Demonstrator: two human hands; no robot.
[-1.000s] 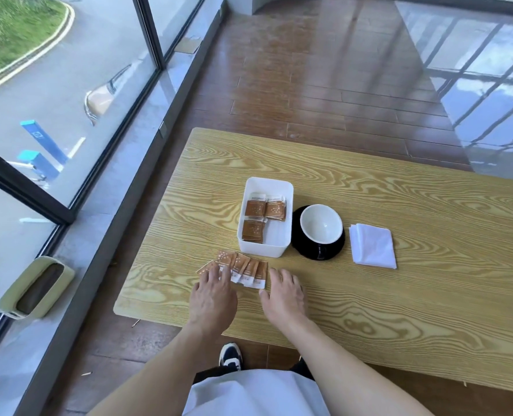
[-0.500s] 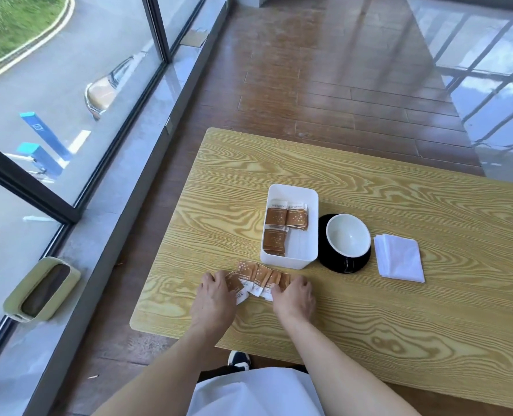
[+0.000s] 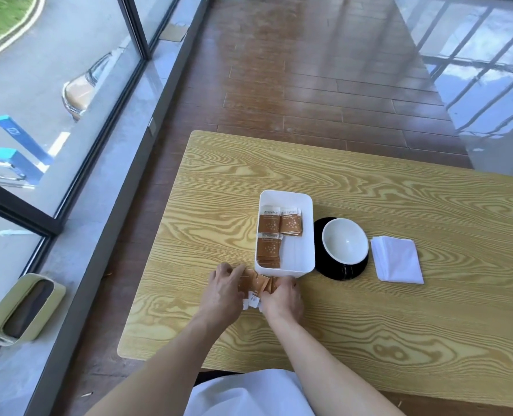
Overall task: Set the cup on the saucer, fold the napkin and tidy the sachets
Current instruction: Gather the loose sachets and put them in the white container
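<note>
Both hands, left hand (image 3: 223, 291) and right hand (image 3: 282, 297), have squeezed the spread sachets (image 3: 256, 284) into one bunch, gripping it beside the white box (image 3: 306, 232); loading next. Cup (image 3: 345, 241) on saucer (image 3: 343, 271), napkin (image 3: 397, 259) folded.

A pale wood-grain surface (image 3: 369, 310) is standing on a glossy brown plank floor (image 3: 309, 70). A green bin (image 3: 24, 309) is sitting on the grey sill beside tall windows (image 3: 39, 85).

Wood table (image 3: 369, 325): white tray (image 3: 306, 232), black saucer (image 3: 351, 270), napkin (image 3: 397, 261), loose sachets (image 3: 256, 282), approx. five.
</note>
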